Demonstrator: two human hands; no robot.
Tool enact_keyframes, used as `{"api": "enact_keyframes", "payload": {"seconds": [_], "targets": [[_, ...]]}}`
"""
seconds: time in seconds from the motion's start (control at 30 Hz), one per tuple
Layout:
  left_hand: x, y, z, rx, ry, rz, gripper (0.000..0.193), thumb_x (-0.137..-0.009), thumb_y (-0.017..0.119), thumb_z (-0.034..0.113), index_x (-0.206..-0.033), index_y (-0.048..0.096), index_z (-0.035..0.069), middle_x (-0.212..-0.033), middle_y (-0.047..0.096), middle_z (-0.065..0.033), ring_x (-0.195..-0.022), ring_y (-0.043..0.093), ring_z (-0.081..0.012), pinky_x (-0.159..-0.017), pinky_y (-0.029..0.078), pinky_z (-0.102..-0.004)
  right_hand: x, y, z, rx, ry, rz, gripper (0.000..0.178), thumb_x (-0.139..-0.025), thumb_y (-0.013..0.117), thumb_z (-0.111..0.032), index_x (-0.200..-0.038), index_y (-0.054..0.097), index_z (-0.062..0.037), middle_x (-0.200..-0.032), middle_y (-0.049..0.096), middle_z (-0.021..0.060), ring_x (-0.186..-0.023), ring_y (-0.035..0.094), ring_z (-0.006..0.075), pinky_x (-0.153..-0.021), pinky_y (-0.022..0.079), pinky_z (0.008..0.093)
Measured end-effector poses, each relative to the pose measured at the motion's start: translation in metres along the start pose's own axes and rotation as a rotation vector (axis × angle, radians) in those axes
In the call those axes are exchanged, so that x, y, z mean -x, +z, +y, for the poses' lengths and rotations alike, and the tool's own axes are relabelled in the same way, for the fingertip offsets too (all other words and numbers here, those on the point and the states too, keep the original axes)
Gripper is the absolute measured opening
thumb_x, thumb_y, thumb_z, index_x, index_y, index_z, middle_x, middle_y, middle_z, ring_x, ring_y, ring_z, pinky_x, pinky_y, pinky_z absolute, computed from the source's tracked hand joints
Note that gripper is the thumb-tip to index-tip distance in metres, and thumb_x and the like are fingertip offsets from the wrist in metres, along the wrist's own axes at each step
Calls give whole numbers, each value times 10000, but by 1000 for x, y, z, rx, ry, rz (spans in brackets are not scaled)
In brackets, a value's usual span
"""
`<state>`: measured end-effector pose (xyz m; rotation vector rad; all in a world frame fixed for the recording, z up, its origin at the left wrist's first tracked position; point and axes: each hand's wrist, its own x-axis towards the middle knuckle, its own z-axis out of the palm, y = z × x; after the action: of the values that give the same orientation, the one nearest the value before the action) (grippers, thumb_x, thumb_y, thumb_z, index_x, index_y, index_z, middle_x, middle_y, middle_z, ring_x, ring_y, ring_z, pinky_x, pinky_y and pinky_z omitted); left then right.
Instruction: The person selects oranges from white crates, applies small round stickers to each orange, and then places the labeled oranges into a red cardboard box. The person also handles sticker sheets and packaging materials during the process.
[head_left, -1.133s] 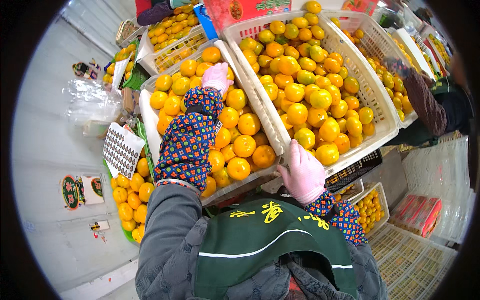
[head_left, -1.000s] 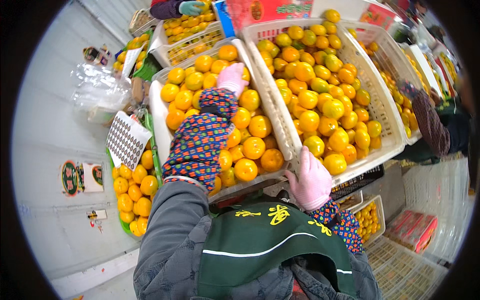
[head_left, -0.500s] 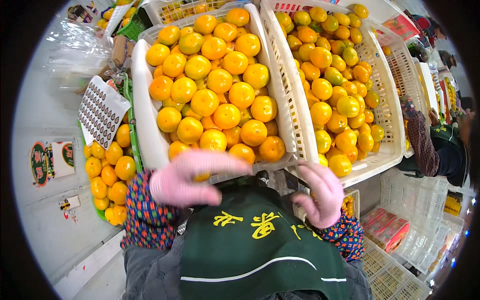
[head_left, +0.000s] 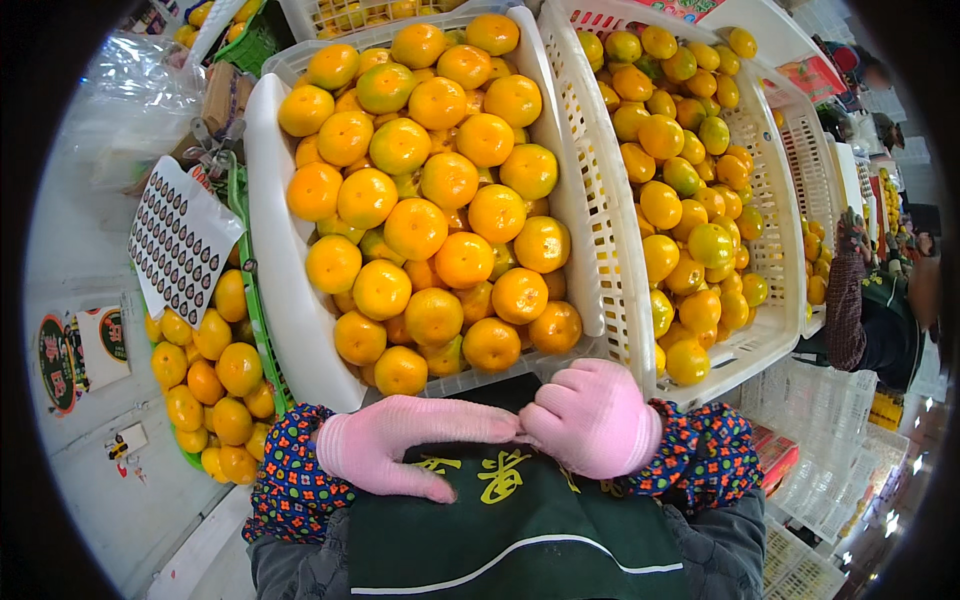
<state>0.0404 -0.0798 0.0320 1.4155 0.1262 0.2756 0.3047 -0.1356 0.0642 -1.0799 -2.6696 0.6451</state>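
Note:
Both of my hands wear pink knit gloves and meet in front of my dark green apron (head_left: pixel 440 555). My left hand (head_left: pixel 400 440) has its fingers stretched to the right and its thumb held apart below them, with nothing in its grasp. My right hand (head_left: pixel 590 422) is closed, its fingertips pinching at the tip of the left glove's fingers. Just beyond both hands stands a crate lined with white foam (head_left: pixel 285 270), filled with shiny mandarins (head_left: pixel 417 228).
To the right is a white slatted crate (head_left: pixel 610 240) of smaller mandarins (head_left: pixel 690 215). At left, a green basket (head_left: pixel 262 330) holds more fruit, with a sticker sheet (head_left: pixel 185 240) over it. Another person's sleeve (head_left: pixel 845 315) shows at far right. Stacked clear crates (head_left: pixel 815 410) stand below.
My hands, apart before, have come together above the apron. My right hand has moved left and closed on the left glove's fingertips. The crates appear slightly lower in view.

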Motion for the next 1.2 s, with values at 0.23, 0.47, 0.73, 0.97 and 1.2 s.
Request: {"api": "enact_keyframes", "payload": {"seconds": [0.23, 0.47, 0.73, 0.97, 1.2], "targets": [[-55, -23, 28, -317, -149, 211, 725, -783, 797, 178, -1413, 500, -22, -1336, 616, -170, -1245, 583, -328, -1078, 425, -392, 29, -54, 54, -73, 40, 53, 328, -755, 754, -282, -991, 648, -80, -818, 618, 37, -730, 638, 226, -652, 510, 346], [-126, -48, 17, -994, -564, 494, 666, -913, 667, 252, -1496, 401, 66, -846, 656, -158, -783, 655, -345, -680, 512, -438, 37, -62, 99, -274, 79, 96, 434, -767, 779, -272, -1117, 656, -47, -948, 679, 77, -814, 674, 259, -717, 541, 367], [-179, -91, -17, -1186, -763, 381, 780, -946, 597, 427, -1565, 244, 109, -821, 684, -194, -745, 663, -414, -659, 521, -509, 39, -61, 116, -440, 82, 71, 397, -830, 754, -271, -1145, 644, -57, -985, 684, 79, -837, 671, 278, -734, 542, 377], [-177, -86, -14, -1203, -789, 360, 707, -945, 602, 418, -1519, 350, 91, -875, 692, -180, -744, 664, -386, -649, 523, -490, 39, -61, 122, -530, 101, 63, 386, -849, 746, -277, -1154, 642, -66, -997, 685, 95, -840, 673, 306, -731, 545, 390], [-173, -90, -13, -1229, -760, 355, 619, -937, 610, 409, -1448, 451, 98, -860, 688, -167, -772, 671, -372, -652, 523, -488, 37, -61, 122, -527, 109, 47, 380, -856, 739, -259, -1160, 635, -56, -999, 682, 110, -845, 674, 324, -729, 548, 395]]}}
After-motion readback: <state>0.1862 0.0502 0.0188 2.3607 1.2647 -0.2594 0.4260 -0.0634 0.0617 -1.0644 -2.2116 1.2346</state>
